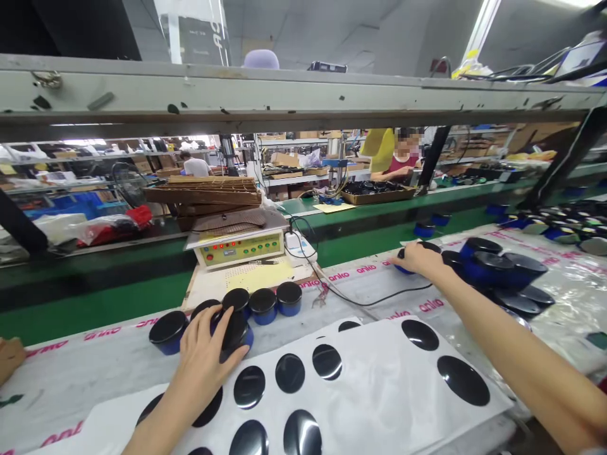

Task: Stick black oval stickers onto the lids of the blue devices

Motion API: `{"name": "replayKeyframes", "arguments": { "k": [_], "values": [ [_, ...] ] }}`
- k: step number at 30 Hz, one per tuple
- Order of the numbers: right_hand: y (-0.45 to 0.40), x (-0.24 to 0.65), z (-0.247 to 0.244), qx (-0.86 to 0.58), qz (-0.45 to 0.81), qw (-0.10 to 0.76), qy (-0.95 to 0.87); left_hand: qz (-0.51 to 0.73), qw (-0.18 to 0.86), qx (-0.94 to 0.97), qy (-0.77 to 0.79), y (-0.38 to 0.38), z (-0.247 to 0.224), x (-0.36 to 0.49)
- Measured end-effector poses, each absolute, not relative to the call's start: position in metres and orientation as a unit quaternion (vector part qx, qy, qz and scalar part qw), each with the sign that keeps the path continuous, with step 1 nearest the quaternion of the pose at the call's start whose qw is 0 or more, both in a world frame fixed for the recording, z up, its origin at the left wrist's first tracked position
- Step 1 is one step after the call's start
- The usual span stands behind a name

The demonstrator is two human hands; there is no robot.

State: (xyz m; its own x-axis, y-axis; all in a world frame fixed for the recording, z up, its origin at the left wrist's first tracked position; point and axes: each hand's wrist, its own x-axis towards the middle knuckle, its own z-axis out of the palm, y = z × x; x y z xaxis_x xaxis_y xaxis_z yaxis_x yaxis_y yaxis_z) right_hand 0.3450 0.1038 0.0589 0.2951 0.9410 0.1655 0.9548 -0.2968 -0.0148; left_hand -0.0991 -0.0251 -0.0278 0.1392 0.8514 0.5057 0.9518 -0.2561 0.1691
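Note:
My left hand (203, 344) is closed round a squat blue cylinder with a black top (236, 333). Beside it on the plastic-covered bench stand several like cylinders, among them a blue cylinder (289, 298) and another (169, 332). Out to the right, my right hand (422, 259) grips a blue cylinder with a black top (404, 269), mostly hidden by the fingers. A heap of such cylinders (493, 268) lies just right of it. Between my arms spreads a white sheet (374, 379) carrying glossy black round stickers (289, 373).
Behind the bench runs a green conveyor belt (353, 234) with a few blue cylinders (423, 229). A control box (239, 253) stands at its near side, a black cable (379, 302) trailing right. Another person's hand (10, 360) shows at far left. A shelf beam (294, 95) crosses overhead.

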Motion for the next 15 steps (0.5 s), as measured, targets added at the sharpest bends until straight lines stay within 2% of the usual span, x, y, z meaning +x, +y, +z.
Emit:
{"name": "replayKeyframes", "arguments": {
  "k": [3,4,6,8,10,13,15],
  "values": [
    [0.102,0.345,0.062,-0.774,-0.001,0.069,-0.63,-0.306,0.061,-0.729,-0.609,-0.035,-0.019,-0.085],
    [0.098,0.337,0.064,-0.75,0.017,0.082,-0.656,-0.332,-0.002,-0.731,-0.596,-0.04,-0.011,-0.078],
    [0.084,0.31,0.071,-0.682,0.055,0.118,-0.72,-0.39,-0.199,-0.71,-0.552,-0.052,0.009,-0.059],
    [0.061,0.273,0.081,-0.599,0.091,0.156,-0.78,-0.447,-0.408,-0.629,-0.488,-0.063,0.033,-0.037],
    [0.032,0.234,0.092,-0.518,0.128,0.181,-0.826,-0.498,-0.564,-0.515,-0.41,-0.069,0.055,-0.017],
    [-0.011,0.191,0.112,-0.315,0.213,0.234,-0.895,-0.476,-0.739,-0.369,-0.303,-0.074,0.076,-0.003],
    [-0.029,0.177,0.122,-0.234,0.198,0.275,-0.911,-0.454,-0.798,-0.301,-0.258,-0.079,0.08,-0.007]
  ]
}}
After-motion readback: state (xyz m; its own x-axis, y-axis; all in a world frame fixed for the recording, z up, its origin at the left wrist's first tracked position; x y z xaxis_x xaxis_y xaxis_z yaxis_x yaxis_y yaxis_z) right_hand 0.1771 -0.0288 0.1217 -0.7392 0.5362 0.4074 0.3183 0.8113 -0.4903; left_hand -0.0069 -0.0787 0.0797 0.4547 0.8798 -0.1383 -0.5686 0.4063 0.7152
